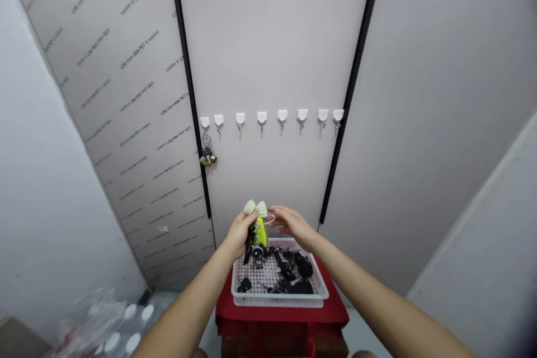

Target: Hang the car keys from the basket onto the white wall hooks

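Observation:
My left hand [240, 233] is closed on a keychain [259, 229] with a pale checked bow, a yellow-green charm and black keys hanging from it. It is held above the white perforated basket [277, 296]. My right hand [289, 222] is at the keychain's right side, fingers pinched on its thin pink loop. On the wall above runs a row of white hooks [282, 116]. The far-left hook carries another key bunch with a brass-coloured bell [207, 155].
The basket holds several black keys and fobs [293, 271] and rests on a red cloth-covered stand [281, 319]. Clear plastic bottles with white caps [121, 324] lie at the lower left. Black vertical strips divide the wall panels.

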{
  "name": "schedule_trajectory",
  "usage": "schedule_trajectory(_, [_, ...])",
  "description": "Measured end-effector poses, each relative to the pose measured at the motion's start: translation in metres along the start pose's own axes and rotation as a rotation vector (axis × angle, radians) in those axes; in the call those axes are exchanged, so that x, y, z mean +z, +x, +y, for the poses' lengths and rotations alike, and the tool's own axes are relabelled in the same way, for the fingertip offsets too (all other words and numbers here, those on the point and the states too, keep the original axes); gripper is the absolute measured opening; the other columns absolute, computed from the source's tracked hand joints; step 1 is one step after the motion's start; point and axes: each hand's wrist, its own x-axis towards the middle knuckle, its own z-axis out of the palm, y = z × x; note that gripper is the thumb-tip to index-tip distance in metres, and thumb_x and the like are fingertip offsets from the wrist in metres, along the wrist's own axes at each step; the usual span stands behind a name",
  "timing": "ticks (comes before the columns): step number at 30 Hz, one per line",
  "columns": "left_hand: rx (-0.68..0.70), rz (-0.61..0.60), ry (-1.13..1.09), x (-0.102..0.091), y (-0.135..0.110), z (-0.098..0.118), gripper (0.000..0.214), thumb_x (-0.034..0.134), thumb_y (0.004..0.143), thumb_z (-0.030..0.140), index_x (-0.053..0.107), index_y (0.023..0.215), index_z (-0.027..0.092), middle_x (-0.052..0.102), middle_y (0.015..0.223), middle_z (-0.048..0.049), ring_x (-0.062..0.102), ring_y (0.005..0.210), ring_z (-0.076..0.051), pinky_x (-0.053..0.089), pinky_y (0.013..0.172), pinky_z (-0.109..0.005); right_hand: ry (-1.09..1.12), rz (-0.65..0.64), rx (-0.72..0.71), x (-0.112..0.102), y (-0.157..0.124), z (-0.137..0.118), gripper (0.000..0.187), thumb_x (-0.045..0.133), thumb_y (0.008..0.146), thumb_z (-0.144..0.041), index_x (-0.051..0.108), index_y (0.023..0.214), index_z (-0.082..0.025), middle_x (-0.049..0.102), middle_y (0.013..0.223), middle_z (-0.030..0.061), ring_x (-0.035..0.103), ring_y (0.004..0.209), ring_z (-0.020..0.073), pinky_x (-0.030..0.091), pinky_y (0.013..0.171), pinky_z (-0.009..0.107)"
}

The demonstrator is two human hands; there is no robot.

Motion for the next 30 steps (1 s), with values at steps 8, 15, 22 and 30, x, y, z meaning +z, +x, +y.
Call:
schedule_trajectory(8, [0.084, 0.153, -0.248, 0.004, 0.011, 0.02, 0.015, 0.05, 0.062, 0.022, 0.05, 0.073, 0.012, 0.054, 0.053, 0.0014, 0.048, 0.041, -0.007, 0.037, 0.043, -0.019, 0.034, -0.125, -0.076, 0.033, -0.016, 0.016, 0.05, 0.054, 0.059, -0.026, 0.032, 0.102, -0.015, 0.054, 0.07, -0.0008, 0.051, 0.063, 0.0099, 0.038, 0.059, 0.023])
schedule_trajectory(15, [0.112, 0.27, -0.364, 0.005, 0.015, 0.023, 0.008, 0.048, 0.064, 0.019, 0.048, 0.067, 0.012, 0.052, 0.048, 0.0019, 0.046, 0.038, -0.007, 0.036, 0.041, -0.019, -0.393, 0.139, -0.223, 0.036, -0.013, 0.027, 0.056, 0.05, 0.059, -0.019, 0.029, 0.111, -0.016, 0.053, 0.078, 0.0032, 0.049, 0.067, 0.0131, 0.039, 0.064, 0.03])
schedule_trajectory(22, [0.078, 0.348, -0.388, 0.012, 0.023, 0.021, 0.003, 0.048, 0.063, 0.015, 0.046, 0.064, 0.012, 0.049, 0.045, 0.0027, 0.046, 0.038, -0.007, 0.036, 0.042, -0.019, -1.137, 0.099, -0.81, 0.031, -0.012, 0.007, 0.041, 0.047, 0.062, -0.013, 0.045, 0.101, -0.026, 0.045, 0.102, 0.0063, 0.039, 0.092, 0.0187, 0.032, 0.077, 0.035])
schedule_trajectory(30, [-0.056, 0.278, -0.45, 0.01, 0.019, 0.031, 0.012, 0.04, 0.068, 0.019, 0.046, 0.061, 0.012, 0.051, 0.046, -0.0005, 0.048, 0.04, -0.011, 0.038, 0.046, -0.024, -0.736, 0.029, -0.739, 0.031, 0.001, -0.015, 0.04, 0.044, 0.065, -0.013, 0.039, 0.104, -0.022, 0.051, 0.089, 0.0029, 0.047, 0.073, 0.0107, 0.038, 0.071, 0.027])
